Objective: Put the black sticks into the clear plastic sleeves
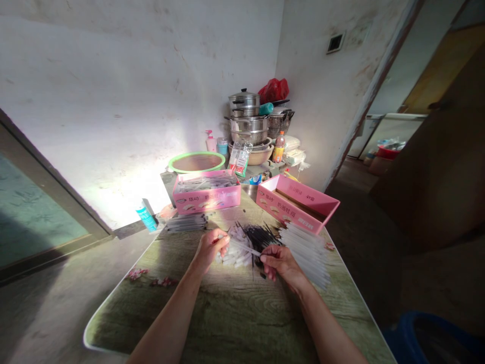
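My left hand (pixel 210 248) and my right hand (pixel 279 264) pinch the two ends of a thin translucent plastic tube (pixel 245 247), holding it slanted above the table. Beneath it lies a heap of short white plastic pieces (pixel 235 259). Just behind my right hand is a loose pile of thin black sticks (pixel 261 235). To the right, many long translucent tubes (pixel 307 255) lie side by side. A stack of grey, dark-cored tubes (pixel 186 223) rests at the left. What my fingertips cover at the tube's ends is hidden.
A pink box (pixel 206 198) filled with tubes stands at the back left of the table (pixel 235 318); another pink box (pixel 297 203) stands right. Behind are a green-rimmed round tray (pixel 197 154), steel pots (pixel 248 126) and a bottle (pixel 279 147). A blue tub (pixel 411 333) is at lower right.
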Available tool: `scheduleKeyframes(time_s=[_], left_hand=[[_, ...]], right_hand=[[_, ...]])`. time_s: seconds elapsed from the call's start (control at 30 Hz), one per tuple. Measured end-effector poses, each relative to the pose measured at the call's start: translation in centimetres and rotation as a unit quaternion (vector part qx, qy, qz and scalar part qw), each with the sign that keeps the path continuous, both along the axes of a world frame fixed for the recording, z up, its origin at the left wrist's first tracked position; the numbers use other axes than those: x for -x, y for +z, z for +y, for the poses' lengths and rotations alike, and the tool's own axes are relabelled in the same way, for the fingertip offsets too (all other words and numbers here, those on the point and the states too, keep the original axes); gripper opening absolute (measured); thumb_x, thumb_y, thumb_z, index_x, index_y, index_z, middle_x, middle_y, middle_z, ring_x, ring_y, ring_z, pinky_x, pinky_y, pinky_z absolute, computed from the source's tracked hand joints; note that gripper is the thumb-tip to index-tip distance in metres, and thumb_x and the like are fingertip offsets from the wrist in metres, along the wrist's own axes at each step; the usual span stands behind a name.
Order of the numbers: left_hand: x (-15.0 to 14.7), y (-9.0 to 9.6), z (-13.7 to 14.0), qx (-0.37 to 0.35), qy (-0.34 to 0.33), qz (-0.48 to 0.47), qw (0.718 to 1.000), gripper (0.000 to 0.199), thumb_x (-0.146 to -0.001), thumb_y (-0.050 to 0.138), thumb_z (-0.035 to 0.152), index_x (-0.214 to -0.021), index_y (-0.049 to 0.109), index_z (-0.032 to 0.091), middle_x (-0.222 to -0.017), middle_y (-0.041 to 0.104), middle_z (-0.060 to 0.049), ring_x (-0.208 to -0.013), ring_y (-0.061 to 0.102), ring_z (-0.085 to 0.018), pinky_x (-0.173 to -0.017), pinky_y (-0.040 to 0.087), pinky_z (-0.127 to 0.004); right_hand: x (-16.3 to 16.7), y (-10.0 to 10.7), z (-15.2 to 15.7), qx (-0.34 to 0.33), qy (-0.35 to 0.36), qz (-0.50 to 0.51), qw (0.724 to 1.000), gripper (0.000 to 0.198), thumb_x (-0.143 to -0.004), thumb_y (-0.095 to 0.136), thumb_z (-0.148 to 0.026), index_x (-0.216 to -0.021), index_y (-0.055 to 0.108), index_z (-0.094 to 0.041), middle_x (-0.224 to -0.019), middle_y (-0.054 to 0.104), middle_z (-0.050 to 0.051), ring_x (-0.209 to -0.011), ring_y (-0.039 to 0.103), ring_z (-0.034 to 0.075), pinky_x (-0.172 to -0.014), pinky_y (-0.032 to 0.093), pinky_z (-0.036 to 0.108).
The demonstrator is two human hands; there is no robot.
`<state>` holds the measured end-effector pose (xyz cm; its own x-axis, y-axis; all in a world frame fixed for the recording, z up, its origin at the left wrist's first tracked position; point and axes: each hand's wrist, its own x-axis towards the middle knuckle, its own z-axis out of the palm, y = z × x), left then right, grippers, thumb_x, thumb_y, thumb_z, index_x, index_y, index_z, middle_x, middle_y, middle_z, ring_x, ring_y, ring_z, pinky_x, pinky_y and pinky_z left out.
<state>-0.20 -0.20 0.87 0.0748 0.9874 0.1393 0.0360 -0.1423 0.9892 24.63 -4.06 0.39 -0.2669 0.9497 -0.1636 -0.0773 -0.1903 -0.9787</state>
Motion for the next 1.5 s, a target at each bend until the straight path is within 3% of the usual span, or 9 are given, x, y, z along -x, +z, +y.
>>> scheduleKeyframes(time_s=[0.23,0.47,0.63,0.77,0.9,0.97,1.27,1.4,1.5], left_hand=[[0.1,-0.1,0.1,-0.011,0.003,0.007,1.000,0.017,-0.077,0.064,0.034,-0.077,0.063,0.017,-0.053,0.058,0.003,-0.043,0.049,-0.010,-0.044,0.038,-0.022],[0.1,-0.1,0.2,0.003,0.010,0.016,1.000,0.020,-0.077,0.064,0.035,-0.078,0.063,0.015,-0.052,0.059,0.003,-0.042,0.049,-0.009,-0.044,0.038,-0.021],[0.6,-0.2,0.5,0.010,0.046,-0.007,0.999,0.020,-0.075,0.065,0.036,-0.073,0.062,0.016,-0.049,0.055,0.005,-0.041,0.048,-0.009,-0.042,0.038,-0.020],[0.5,0.2,0.6,0.014,0.084,-0.024,0.996,0.021,-0.072,0.066,0.036,-0.065,0.060,0.016,-0.049,0.055,0.004,-0.041,0.047,-0.009,-0.042,0.039,-0.020],[0.3,0.6,0.4,0.021,0.101,-0.023,0.994,0.022,-0.070,0.067,0.035,-0.063,0.060,0.016,-0.048,0.055,0.004,-0.041,0.048,-0.009,-0.041,0.038,-0.019],[0.2,0.6,0.4,0.024,0.099,-0.023,0.995,0.021,-0.070,0.068,0.036,-0.063,0.061,0.016,-0.049,0.055,0.004,-0.042,0.048,-0.009,-0.041,0.038,-0.019],[0.2,0.1,0.4,0.025,0.072,-0.001,0.997,0.022,-0.071,0.068,0.038,-0.070,0.063,0.016,-0.050,0.057,0.004,-0.042,0.049,-0.010,-0.042,0.038,-0.020],[0.1,-0.3,0.4,0.021,0.055,0.013,0.998,0.022,-0.073,0.067,0.038,-0.075,0.064,0.016,-0.050,0.058,0.004,-0.042,0.050,-0.010,-0.043,0.039,-0.021],[0.5,-0.1,0.5,0.025,0.079,-0.020,0.996,0.023,-0.071,0.068,0.038,-0.069,0.062,0.016,-0.049,0.056,0.004,-0.042,0.048,-0.009,-0.043,0.037,-0.020]], right_hand=[[0.0,0.2,-0.1,0.010,0.027,-0.007,1.000,0.041,-0.078,0.063,-0.055,-0.078,0.061,-0.014,-0.049,0.061,-0.002,-0.034,0.050,0.008,-0.032,0.034,0.018],[0.0,0.2,0.3,-0.013,-0.041,-0.006,0.999,0.037,-0.061,0.079,-0.039,-0.080,0.056,-0.017,-0.050,0.061,-0.005,-0.036,0.050,0.008,-0.034,0.033,0.018],[-0.7,-0.1,0.6,-0.031,-0.066,-0.081,0.994,0.029,-0.071,0.069,-0.043,-0.079,0.057,-0.018,-0.051,0.059,-0.004,-0.035,0.046,0.009,-0.034,0.031,0.020],[-1.2,-1.2,1.3,-0.118,-0.120,-0.213,0.963,0.018,-0.076,0.062,-0.037,-0.075,0.061,-0.019,-0.048,0.055,-0.003,-0.039,0.045,0.012,-0.041,0.034,0.024],[-0.9,-1.9,1.5,-0.216,-0.130,-0.323,0.912,0.010,-0.075,0.064,-0.030,-0.073,0.067,-0.021,-0.062,0.065,0.002,-0.057,0.057,0.018,-0.055,0.039,0.028],[-0.6,-1.9,1.4,-0.233,-0.122,-0.341,0.902,0.010,-0.076,0.064,-0.030,-0.074,0.069,-0.021,-0.069,0.069,0.004,-0.064,0.060,0.020,-0.060,0.040,0.029],[0.1,-0.9,0.9,-0.244,-0.139,-0.310,0.908,0.029,-0.086,0.057,-0.041,-0.097,0.072,-0.020,-0.086,0.074,0.008,-0.074,0.065,0.023,-0.069,0.045,0.032],[0.1,-0.6,0.7,-0.262,-0.103,-0.292,0.914,0.028,-0.087,0.053,-0.040,-0.086,0.072,-0.020,-0.077,0.072,0.006,-0.071,0.064,0.022,-0.065,0.044,0.030],[-0.4,-0.1,0.7,-0.241,-0.123,-0.284,0.920,0.028,-0.086,0.053,-0.041,-0.078,0.069,-0.020,-0.067,0.068,0.005,-0.066,0.061,0.021,-0.059,0.042,0.029]])
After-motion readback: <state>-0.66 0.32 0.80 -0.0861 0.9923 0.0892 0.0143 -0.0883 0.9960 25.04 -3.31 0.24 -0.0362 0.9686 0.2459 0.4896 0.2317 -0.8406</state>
